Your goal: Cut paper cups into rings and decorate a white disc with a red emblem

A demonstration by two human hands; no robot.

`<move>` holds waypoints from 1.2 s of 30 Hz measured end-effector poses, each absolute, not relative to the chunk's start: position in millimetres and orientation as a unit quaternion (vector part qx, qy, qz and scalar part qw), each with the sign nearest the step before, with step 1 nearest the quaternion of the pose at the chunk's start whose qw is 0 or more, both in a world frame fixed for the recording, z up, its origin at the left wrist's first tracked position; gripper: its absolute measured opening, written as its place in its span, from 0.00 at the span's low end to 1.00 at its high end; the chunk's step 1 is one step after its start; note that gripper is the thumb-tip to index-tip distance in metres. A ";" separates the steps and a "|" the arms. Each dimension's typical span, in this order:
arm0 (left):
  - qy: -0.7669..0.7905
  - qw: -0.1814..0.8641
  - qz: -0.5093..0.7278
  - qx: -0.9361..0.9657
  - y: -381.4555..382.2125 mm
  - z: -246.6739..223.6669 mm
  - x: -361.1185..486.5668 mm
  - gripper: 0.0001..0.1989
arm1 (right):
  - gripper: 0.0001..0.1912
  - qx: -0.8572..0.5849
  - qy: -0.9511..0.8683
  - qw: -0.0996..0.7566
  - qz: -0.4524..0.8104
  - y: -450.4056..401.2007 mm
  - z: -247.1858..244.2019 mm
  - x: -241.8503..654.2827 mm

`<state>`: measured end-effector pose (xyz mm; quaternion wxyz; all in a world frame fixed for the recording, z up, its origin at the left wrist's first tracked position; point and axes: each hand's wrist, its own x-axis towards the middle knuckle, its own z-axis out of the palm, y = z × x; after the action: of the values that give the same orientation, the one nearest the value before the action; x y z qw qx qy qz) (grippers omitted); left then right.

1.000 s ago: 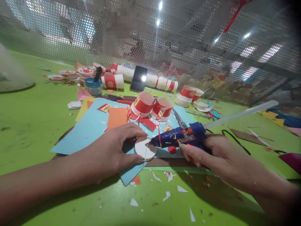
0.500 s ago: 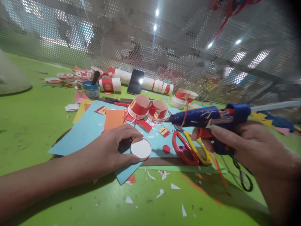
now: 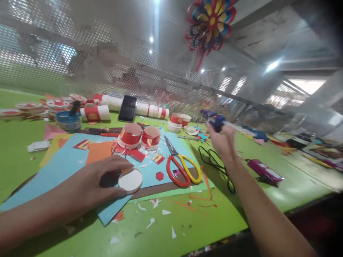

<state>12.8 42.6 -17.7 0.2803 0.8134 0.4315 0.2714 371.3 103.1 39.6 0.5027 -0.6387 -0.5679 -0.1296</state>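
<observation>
Between thumb and fingers, my left hand (image 3: 98, 178) grips the rim of a cut paper-cup base (image 3: 130, 181), its round white face turned up. It is over blue paper (image 3: 77, 169). Out at the far right of the table, my right hand (image 3: 222, 137) is closed around a blue glue gun (image 3: 213, 118), its nozzle pointing away from me. Red-and-yellow-handled scissors (image 3: 178, 164) lie partly open between the hands. Behind my left hand stand two red-and-white cup rings (image 3: 130, 135) (image 3: 150, 137). A small red paper hexagon (image 3: 159, 176) lies near the cup base.
A phone (image 3: 128, 108) leans on a row of stacked paper cups (image 3: 150, 109). A blue jar (image 3: 68, 121) stands at left. Right of the scissors are a black cable (image 3: 214, 162) and a purple packet (image 3: 264, 172). Paper scraps (image 3: 166, 212) litter the green table (image 3: 209, 221).
My right hand has carried the glue gun from above the scissors toward the far right of the table. The view has swung right. My left hand still grips the cup base.
</observation>
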 end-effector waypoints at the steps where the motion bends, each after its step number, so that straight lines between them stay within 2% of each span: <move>1: 0.430 0.276 0.273 0.815 43.4 -17.3 12.2 0.18 | 0.15 -0.655 -0.580 0.467 -0.129 106.5 34.9 373.3; 4: 0.425 0.268 0.281 0.818 43.7 -15.0 10.7 0.18 | 0.10 -0.675 -0.633 0.362 -0.113 111.0 21.7 369.8; 8: 0.409 0.277 0.266 0.828 40.3 -11.4 11.4 0.19 | 0.10 -0.682 -0.675 0.262 -0.107 114.4 9.9 365.0; 13: 0.435 0.267 0.301 0.806 36.8 -11.2 16.0 0.20 | 0.15 -0.698 -0.686 0.168 -0.117 128.6 -1.2 375.6; 18: 0.451 0.250 0.281 0.810 35.1 -10.6 21.5 0.23 | 0.16 -0.700 -0.697 0.109 -0.111 138.7 -9.7 393.4; 28: 0.450 0.184 0.264 0.833 34.5 -14.8 28.5 0.17 | 0.14 -0.697 -0.707 0.088 -0.079 140.3 -5.3 405.7; 31: 0.443 0.203 0.279 0.828 35.1 -15.2 27.0 0.17 | 0.13 -0.696 -0.700 0.132 -0.087 135.0 3.3 403.3; 36: 0.421 0.237 0.299 0.823 38.1 -17.6 22.2 0.20 | 0.11 -0.690 -0.661 0.272 -0.115 123.6 18.2 382.9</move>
<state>22.2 38.1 -17.6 0.2375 0.8228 0.4206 0.2994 382.9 123.6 18.2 0.2718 -0.6899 -0.6610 -0.1153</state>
